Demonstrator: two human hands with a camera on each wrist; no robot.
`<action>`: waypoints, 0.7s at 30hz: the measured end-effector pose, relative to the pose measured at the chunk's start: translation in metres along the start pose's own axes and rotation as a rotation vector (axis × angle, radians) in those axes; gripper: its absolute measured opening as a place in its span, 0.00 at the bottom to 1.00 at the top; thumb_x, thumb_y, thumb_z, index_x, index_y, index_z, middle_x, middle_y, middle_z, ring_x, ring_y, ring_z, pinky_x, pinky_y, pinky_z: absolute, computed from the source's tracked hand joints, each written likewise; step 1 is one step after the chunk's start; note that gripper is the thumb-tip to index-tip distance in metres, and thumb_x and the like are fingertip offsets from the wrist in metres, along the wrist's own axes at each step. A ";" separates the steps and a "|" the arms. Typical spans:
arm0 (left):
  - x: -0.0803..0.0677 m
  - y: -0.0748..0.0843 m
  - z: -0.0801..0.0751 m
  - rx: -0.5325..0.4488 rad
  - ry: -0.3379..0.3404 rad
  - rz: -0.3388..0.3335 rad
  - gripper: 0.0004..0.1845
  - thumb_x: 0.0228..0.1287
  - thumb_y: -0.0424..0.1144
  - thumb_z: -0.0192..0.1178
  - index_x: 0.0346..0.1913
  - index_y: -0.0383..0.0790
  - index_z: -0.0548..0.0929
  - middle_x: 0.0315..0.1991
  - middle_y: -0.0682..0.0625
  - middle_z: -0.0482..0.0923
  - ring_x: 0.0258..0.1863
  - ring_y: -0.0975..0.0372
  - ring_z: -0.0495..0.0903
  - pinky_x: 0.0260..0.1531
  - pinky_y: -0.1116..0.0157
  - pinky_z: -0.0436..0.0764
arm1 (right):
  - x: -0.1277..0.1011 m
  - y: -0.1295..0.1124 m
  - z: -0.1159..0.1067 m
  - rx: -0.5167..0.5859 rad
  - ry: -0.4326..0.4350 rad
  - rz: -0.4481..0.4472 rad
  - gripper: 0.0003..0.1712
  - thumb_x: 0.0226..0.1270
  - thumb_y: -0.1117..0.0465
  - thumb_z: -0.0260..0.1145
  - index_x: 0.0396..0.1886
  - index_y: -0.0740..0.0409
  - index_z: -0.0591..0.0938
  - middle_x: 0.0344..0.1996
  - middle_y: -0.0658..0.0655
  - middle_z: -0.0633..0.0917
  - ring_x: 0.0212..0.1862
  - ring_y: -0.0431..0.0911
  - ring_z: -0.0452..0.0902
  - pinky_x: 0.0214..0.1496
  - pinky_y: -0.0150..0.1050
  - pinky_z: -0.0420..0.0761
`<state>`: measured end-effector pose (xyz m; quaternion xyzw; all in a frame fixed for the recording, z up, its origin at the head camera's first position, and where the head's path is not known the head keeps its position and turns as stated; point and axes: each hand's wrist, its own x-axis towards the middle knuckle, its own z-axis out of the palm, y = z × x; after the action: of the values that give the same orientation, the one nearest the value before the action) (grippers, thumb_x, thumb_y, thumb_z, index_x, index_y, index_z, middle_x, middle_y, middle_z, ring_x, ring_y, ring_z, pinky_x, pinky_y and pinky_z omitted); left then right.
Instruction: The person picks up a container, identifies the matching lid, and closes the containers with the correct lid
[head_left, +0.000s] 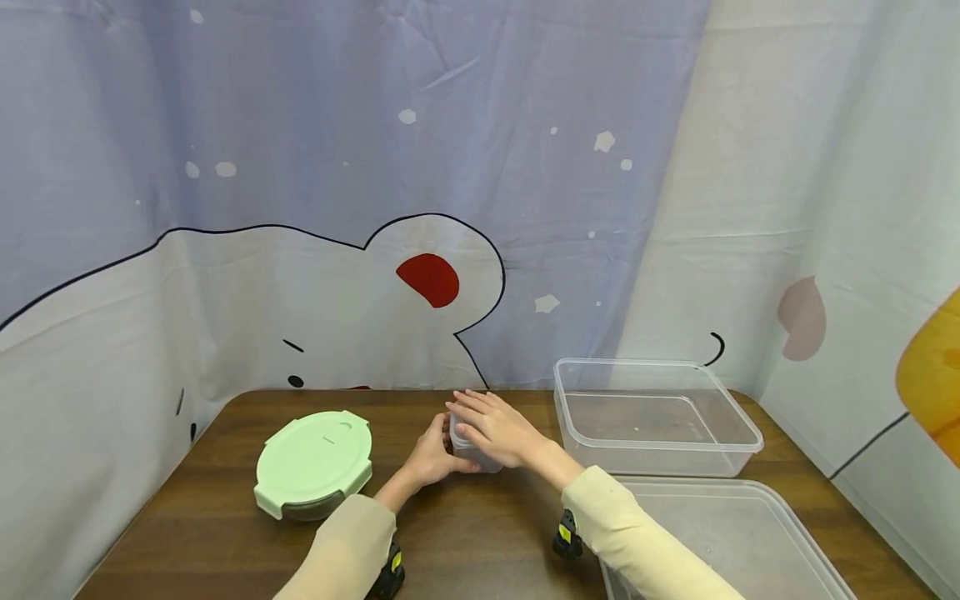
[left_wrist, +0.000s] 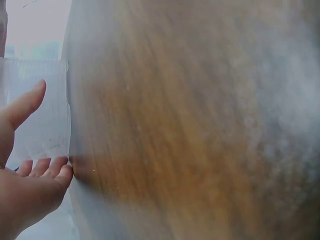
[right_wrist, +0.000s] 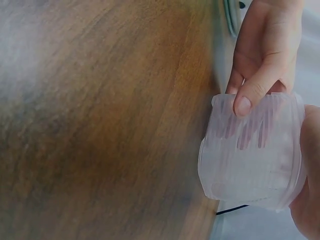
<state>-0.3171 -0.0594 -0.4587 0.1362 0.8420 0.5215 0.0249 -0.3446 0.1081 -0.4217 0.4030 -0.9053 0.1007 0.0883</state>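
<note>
A: Nearest, at the right front?
B: A flat, rectangular lid of translucent plastic (head_left: 735,533) lies on the brown wood-grain table (head_left: 480,550), running out of the head view at the bottom. A strip of wood separates its right side from the table's edge.

A: And at left?
B: A round container with a pale green lid (head_left: 315,458) sits well apart from the hands; the lid hides whatever is inside. Bare wood lies to its left, out to the table's edge.

A: The action at centre?
B: A person's left hand (head_left: 432,457) grasps a small, clear plastic box (right_wrist: 250,172), thumb on one face, fingers showing through the wall. The right hand (head_left: 501,429) lies over its top, fingers extended, grasping nothing. The box is near the table's far edge, with open wood in front of it between the sleeves.

A: Farther right?
B: A large, open-topped rectangular container of clear plastic (head_left: 660,460) stands just beyond the flat lid; whether they touch cannot be told. Behind everything hangs a lavender-and-white printed fabric curtain (head_left: 450,125).
</note>
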 end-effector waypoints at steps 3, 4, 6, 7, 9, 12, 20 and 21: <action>0.000 0.000 0.000 0.005 -0.002 0.001 0.51 0.44 0.34 0.77 0.68 0.26 0.56 0.65 0.30 0.64 0.61 0.38 0.69 0.60 0.43 0.72 | 0.000 -0.001 0.000 -0.012 -0.010 0.011 0.28 0.78 0.47 0.42 0.72 0.51 0.66 0.73 0.56 0.64 0.75 0.53 0.55 0.75 0.53 0.57; 0.000 0.000 0.000 0.006 -0.004 0.001 0.51 0.45 0.34 0.76 0.68 0.26 0.56 0.65 0.30 0.64 0.61 0.38 0.69 0.60 0.43 0.72 | -0.001 -0.001 0.000 -0.015 -0.015 0.014 0.28 0.78 0.47 0.42 0.72 0.50 0.65 0.73 0.56 0.64 0.75 0.53 0.55 0.76 0.54 0.57; 0.000 0.001 0.000 0.009 -0.004 0.005 0.51 0.44 0.34 0.76 0.68 0.26 0.56 0.65 0.30 0.64 0.61 0.38 0.69 0.60 0.43 0.72 | -0.001 -0.002 0.000 -0.024 -0.026 0.021 0.29 0.78 0.46 0.41 0.73 0.50 0.64 0.73 0.55 0.63 0.75 0.53 0.54 0.76 0.54 0.56; 0.000 0.000 0.000 0.008 -0.006 0.003 0.51 0.45 0.34 0.76 0.68 0.26 0.55 0.66 0.30 0.64 0.61 0.38 0.69 0.60 0.43 0.72 | -0.001 -0.002 0.000 -0.029 -0.030 0.023 0.29 0.78 0.46 0.41 0.73 0.50 0.64 0.74 0.54 0.62 0.76 0.53 0.54 0.76 0.54 0.56; 0.000 0.000 0.000 0.007 -0.010 0.005 0.51 0.45 0.34 0.76 0.69 0.25 0.55 0.66 0.30 0.63 0.62 0.37 0.69 0.60 0.43 0.71 | -0.002 -0.002 0.001 -0.036 -0.032 0.025 0.29 0.78 0.46 0.41 0.73 0.50 0.63 0.74 0.54 0.62 0.76 0.53 0.53 0.75 0.55 0.56; 0.000 -0.001 0.000 0.004 -0.007 0.006 0.51 0.44 0.34 0.77 0.68 0.25 0.55 0.66 0.30 0.64 0.62 0.38 0.69 0.60 0.43 0.71 | -0.003 -0.002 0.002 -0.042 -0.025 0.021 0.29 0.78 0.46 0.41 0.73 0.51 0.63 0.74 0.55 0.62 0.76 0.53 0.53 0.75 0.56 0.56; 0.000 0.000 0.000 0.004 -0.008 0.004 0.52 0.45 0.34 0.76 0.69 0.26 0.55 0.66 0.30 0.64 0.62 0.37 0.69 0.61 0.43 0.71 | -0.004 -0.004 0.002 -0.047 -0.014 0.027 0.29 0.78 0.47 0.41 0.73 0.50 0.63 0.73 0.54 0.63 0.76 0.52 0.54 0.75 0.55 0.56; 0.000 0.000 0.000 0.003 -0.008 0.006 0.52 0.45 0.34 0.76 0.69 0.26 0.54 0.66 0.30 0.64 0.62 0.37 0.69 0.61 0.42 0.71 | -0.004 -0.004 0.002 -0.049 -0.015 0.031 0.28 0.79 0.47 0.41 0.73 0.49 0.63 0.73 0.53 0.63 0.76 0.52 0.54 0.76 0.55 0.55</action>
<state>-0.3176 -0.0596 -0.4586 0.1410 0.8422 0.5197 0.0263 -0.3389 0.1076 -0.4242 0.3876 -0.9143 0.0769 0.0896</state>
